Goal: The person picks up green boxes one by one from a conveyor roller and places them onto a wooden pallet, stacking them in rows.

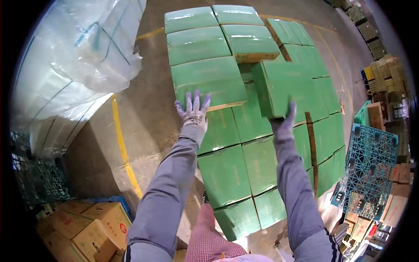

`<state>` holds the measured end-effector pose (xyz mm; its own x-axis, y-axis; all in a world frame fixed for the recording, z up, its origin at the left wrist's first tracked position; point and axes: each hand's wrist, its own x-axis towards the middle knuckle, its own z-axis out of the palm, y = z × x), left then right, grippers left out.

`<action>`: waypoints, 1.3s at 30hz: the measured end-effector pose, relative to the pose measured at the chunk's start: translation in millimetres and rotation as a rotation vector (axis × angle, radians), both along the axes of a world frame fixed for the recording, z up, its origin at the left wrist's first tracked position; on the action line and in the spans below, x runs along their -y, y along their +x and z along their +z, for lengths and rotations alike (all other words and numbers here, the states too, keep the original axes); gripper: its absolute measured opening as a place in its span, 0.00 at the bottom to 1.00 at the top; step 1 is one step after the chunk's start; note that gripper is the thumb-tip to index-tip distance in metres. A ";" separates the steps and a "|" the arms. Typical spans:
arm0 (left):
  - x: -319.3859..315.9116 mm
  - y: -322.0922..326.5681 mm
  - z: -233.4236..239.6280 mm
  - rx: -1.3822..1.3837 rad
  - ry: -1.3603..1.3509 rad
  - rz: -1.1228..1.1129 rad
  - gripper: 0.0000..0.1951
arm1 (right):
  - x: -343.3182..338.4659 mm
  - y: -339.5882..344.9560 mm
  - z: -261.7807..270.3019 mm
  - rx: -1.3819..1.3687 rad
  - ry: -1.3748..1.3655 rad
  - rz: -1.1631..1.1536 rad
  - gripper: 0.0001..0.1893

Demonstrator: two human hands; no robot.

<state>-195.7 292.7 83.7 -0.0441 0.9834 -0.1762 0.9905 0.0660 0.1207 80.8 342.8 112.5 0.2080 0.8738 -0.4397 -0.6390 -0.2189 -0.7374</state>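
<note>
Stacked green cardboard boxes (226, 173) stand before me. My left hand (193, 109), in a pale purple knit glove, rests with spread fingers on the front edge of a green box (208, 78) in the top layer. My right hand (284, 122), gloved alike and slightly blurred, is at the near edge of another green box (288, 85), which sits askew to the right of the first. Its thumb lies up against the box; the fingers are hidden beneath or behind the edge. A gap shows between the two boxes.
Plastic-wrapped, strapped goods (81, 49) stand at the left. Brown cartons (95, 229) lie at the lower left. A blue-green plastic pallet (370, 170) leans at the right near more cartons (397, 203). A yellow line (121, 144) runs along the concrete floor.
</note>
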 end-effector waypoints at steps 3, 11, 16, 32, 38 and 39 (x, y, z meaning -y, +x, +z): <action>-0.3 4.4 -2.5 -0.101 -0.012 -0.003 0.42 | -44.9 -11.2 -40.2 0.153 -0.160 0.115 0.28; -11.4 16.3 17.6 -0.129 -0.074 0.069 0.38 | 115.8 -41.3 -91.2 0.682 0.241 0.620 0.27; 40.2 100.9 23.1 0.034 0.150 0.039 0.39 | 365.4 41.3 -37.6 0.838 0.100 0.838 0.24; 588.8 605.5 44.2 1.543 -1.037 -0.209 0.24 | 886.9 688.7 176.1 1.799 -0.915 -0.703 0.31; 574.4 768.2 128.8 1.284 -1.134 -0.329 0.42 | 852.2 684.1 160.1 1.758 -1.422 -0.307 0.35; 561.0 780.1 120.3 1.273 -1.170 -0.219 0.41 | 830.0 661.4 156.2 1.909 -1.299 -0.173 0.35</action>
<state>584.5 -268.3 204.0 0.7802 0.2909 -0.5537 0.3242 0.5690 0.7557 742.2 -487.3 268.7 0.9306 0.3273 0.1640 0.3088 -0.9424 0.1283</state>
